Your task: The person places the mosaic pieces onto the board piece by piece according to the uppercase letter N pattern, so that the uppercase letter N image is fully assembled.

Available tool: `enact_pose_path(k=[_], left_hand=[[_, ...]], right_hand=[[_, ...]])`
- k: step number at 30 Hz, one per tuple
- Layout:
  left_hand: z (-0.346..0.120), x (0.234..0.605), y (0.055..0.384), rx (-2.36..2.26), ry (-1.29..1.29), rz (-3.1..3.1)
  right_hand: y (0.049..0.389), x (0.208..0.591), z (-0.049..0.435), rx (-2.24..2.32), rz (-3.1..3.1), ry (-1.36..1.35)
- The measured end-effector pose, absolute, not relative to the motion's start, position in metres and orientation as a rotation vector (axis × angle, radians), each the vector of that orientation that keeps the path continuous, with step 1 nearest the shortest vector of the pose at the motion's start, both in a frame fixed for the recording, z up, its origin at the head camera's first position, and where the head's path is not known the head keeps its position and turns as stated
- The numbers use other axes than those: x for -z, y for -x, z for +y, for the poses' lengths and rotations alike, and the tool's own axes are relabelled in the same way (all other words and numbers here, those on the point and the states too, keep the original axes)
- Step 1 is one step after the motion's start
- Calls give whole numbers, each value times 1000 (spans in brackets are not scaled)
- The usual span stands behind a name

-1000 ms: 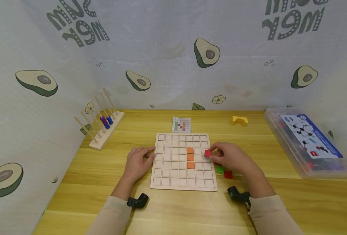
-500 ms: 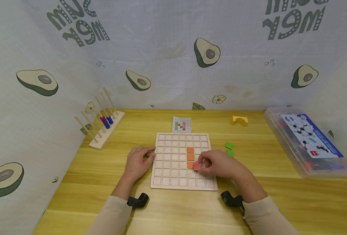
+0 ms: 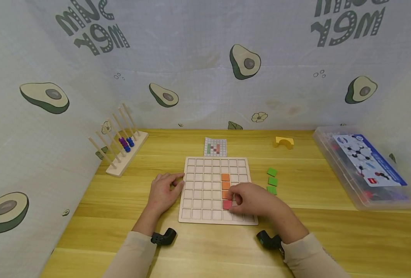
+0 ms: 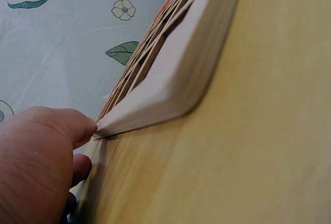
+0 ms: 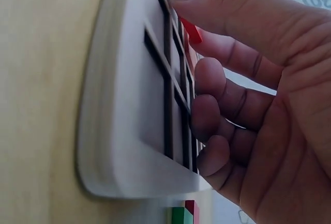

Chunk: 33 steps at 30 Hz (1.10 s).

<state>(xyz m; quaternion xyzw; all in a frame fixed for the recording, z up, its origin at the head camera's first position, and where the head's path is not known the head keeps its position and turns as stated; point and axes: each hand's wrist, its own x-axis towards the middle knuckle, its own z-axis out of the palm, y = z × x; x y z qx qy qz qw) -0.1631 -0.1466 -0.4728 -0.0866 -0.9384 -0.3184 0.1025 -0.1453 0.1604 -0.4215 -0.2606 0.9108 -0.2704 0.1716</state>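
Observation:
A square wooden grid board (image 3: pixel 201 213) lies on the table. Three orange tiles (image 3: pixel 225 185) fill cells in one of its columns. My right hand (image 3: pixel 252 199) reaches over the board and pinches a red tile (image 3: pixel 227 204) between thumb and index finger, at the cell just below the orange ones. In the right wrist view the red tile (image 5: pixel 192 30) tilts between the fingertips while the other fingers curl loosely over the grid. My left hand (image 3: pixel 164 195) rests on the table with its extended index finger touching the board's left edge.
Three green tiles (image 3: pixel 272 181) lie right of the board, and a small printed grid card (image 3: pixel 214 147) behind it. A peg stand with beads (image 3: pixel 127 154) is at left. A yellow arch block (image 3: pixel 283 142) and a clear plastic box (image 3: pixel 334 162) are at right.
My right hand has carried the red tile leftward and toward me, from the board's right side to the cell below the orange tiles. The left hand stays in place.

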Motion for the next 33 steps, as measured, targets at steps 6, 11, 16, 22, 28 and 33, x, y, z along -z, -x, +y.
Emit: enact_pose_path(k=[6,11,16,22,28,33], left_hand=[[-146,474,163,933,267,-2748],[-146,474,163,937,265,-2754],[-146,473,163,943,263,-2773],[-147,476,163,949,275,-2756],[-147,477,163,951,265,-2748],[-147,476,164,967,266,-2757]], right_hand=[[146,423,158,729,2613,770],[146,422,158,715,2619,759],[145,417,161,758,2609,675],[150,409,179,814,2621,544],[155,398,202,840,2675,411],[154,391,219,842,2734,350]])
